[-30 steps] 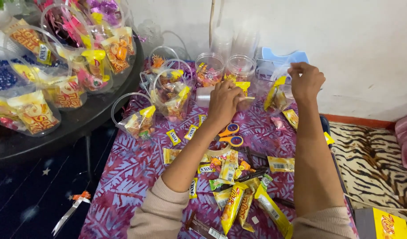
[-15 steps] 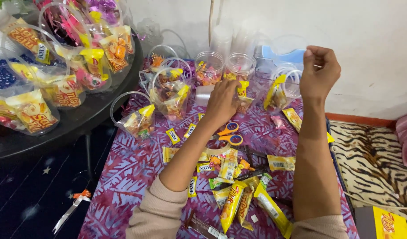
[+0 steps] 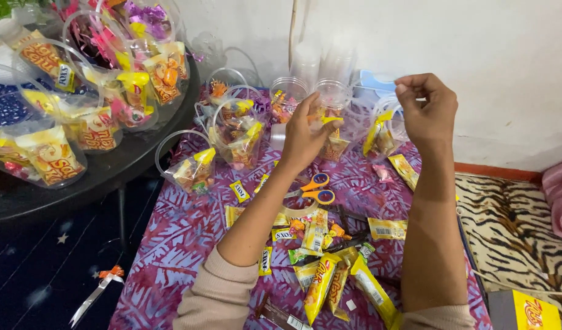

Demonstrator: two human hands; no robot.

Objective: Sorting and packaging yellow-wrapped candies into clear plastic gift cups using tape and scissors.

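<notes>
Lifting the right hand point(image 3: 429, 110) up and away from the handled cup point(image 3: 383, 129) at the far right corner of the table point(image 3: 183, 238). Hovering low beside that cup half a second ago, now holding well above it, in front of the pale wall. Reading this as drawing something thin upward out of the work (too fine to make out here, so not naming it). Curling the right fingers inward and pressing thumb and forefinger tip to tip in a tight pinch. Not managing to tell the contents of that pinch.

Keeping the left hand point(image 3: 302, 133) almost in its earlier place, at the far edge near the middle. Spreading its fingers loosely, about half open, and reaching the fingertips onto the clear cup point(image 3: 333, 101) there, just above a yellow packet point(image 3: 333, 146). Steadying rather than gripping, by the look of it, though not seeing the palm side.

Leaving the orange scissors point(image 3: 315, 188) untouched near the middle of the table, just this side of the left wrist. Leaving loose packets point(image 3: 320, 278) scattered toward the near edge, between the two forearms. Leaving filled cups point(image 3: 97, 122) crowded on the black round table point(image 3: 110, 177) off the left edge.
</notes>
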